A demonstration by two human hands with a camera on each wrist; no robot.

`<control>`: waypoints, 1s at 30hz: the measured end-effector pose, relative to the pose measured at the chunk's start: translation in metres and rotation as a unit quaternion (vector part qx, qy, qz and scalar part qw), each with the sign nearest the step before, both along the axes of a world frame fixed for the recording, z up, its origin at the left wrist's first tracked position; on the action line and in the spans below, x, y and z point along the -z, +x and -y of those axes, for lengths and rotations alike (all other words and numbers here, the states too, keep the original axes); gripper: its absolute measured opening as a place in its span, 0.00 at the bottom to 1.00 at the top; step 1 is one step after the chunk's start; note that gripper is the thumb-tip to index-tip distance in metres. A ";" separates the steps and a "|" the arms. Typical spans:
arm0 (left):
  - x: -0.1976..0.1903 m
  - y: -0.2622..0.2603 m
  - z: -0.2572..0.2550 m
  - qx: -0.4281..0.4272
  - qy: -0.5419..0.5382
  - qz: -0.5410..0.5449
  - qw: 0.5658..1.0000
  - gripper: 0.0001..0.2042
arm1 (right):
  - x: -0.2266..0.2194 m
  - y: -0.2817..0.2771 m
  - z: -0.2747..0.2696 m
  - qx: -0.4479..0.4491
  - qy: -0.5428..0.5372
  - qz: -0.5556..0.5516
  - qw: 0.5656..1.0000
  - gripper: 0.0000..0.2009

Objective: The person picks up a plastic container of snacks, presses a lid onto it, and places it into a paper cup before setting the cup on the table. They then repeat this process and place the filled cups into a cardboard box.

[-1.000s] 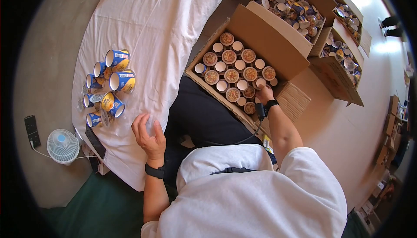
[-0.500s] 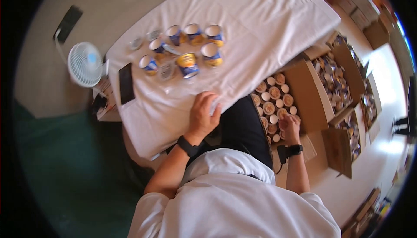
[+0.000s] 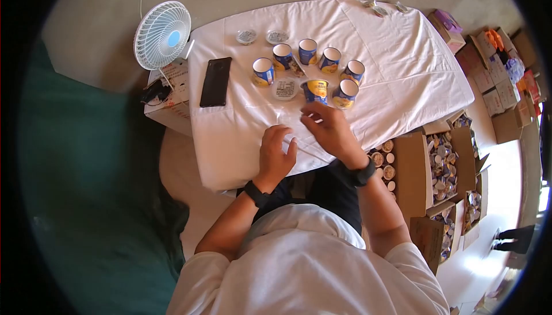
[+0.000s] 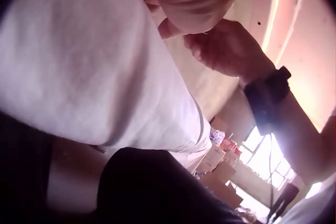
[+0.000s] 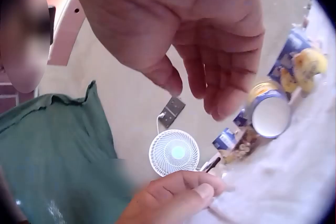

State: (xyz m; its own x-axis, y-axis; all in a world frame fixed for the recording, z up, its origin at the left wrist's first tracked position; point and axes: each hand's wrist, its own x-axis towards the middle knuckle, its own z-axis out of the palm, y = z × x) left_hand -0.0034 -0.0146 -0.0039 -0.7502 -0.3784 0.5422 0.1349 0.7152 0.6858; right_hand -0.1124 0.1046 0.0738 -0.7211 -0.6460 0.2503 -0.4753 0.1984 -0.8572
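Several blue and yellow cups (image 3: 314, 89) lie in a cluster on the white tablecloth (image 3: 397, 68), with a peeled lid (image 3: 284, 89) beside them. My right hand (image 3: 322, 122) hovers just in front of the cluster, fingers relaxed and empty; the right wrist view shows its bare palm (image 5: 210, 45) above a cup (image 5: 270, 113). My left hand (image 3: 276, 151) rests on the cloth near the table's front edge with loosely bent fingers (image 5: 181, 190) and nothing visible in them. The left wrist view shows the cloth (image 4: 79, 61) and the right wrist's black watch (image 4: 268, 98).
A black phone (image 3: 215, 81) lies left of the cups. A white fan (image 3: 163, 27) stands on a box at the table's left end. Two small clear tubs (image 3: 246, 36) sit at the back. Open cardboard boxes (image 3: 411, 171) full of cups stand on the floor to my right.
My right hand has left the box of cups on the floor and come up over the table, empty. My head has turned from the boxes to the table. The left hand stays on the cloth.
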 end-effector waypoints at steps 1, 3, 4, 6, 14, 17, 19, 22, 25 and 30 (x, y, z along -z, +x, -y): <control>0.000 -0.001 0.000 -0.005 0.016 -0.008 1.000 0.12 | 0.000 -0.001 0.014 -0.002 0.047 -0.051 0.998 0.11; 0.000 0.000 0.003 -0.018 0.055 -0.013 0.998 0.12 | 0.018 -0.001 0.031 0.013 0.122 -0.176 0.977 0.09; 0.000 0.001 0.005 -0.026 0.077 -0.008 0.997 0.13 | 0.022 0.002 0.036 0.011 0.166 -0.196 0.966 0.09; 0.002 0.004 0.006 -0.037 0.110 -0.006 0.993 0.13 | 0.036 0.006 0.040 -0.001 0.228 -0.243 0.943 0.06; 0.003 0.001 0.007 -0.024 0.130 -0.021 0.991 0.13 | 0.048 -0.008 0.035 0.014 0.150 -0.213 0.965 0.05; 0.003 0.001 0.007 -0.026 0.143 -0.023 0.989 0.14 | 0.042 -0.013 0.046 0.013 0.041 -0.247 0.968 0.05; 0.003 0.002 0.006 -0.026 0.138 -0.030 0.990 0.14 | 0.027 -0.010 0.057 0.062 0.056 -0.271 0.959 0.05; 0.002 0.003 0.007 -0.025 0.137 -0.028 0.990 0.14 | 0.038 -0.022 0.066 0.062 0.133 -0.292 0.945 0.04; -0.001 0.002 0.008 -0.024 0.133 -0.028 0.990 0.13 | 0.045 -0.036 0.071 0.024 0.205 -0.293 0.934 0.03; 0.010 0.004 0.010 -0.008 0.243 -0.035 0.969 0.15 | 0.022 -0.038 0.066 0.035 -0.005 -0.193 0.980 0.03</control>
State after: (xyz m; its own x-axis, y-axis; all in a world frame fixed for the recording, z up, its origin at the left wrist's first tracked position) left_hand 0.0005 -0.0250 -0.0140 -0.7095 -0.6136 0.3466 0.1851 0.3123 0.9318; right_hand -0.1503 0.0382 0.0517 -0.6130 -0.5949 0.5199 -0.7510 0.2343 -0.6173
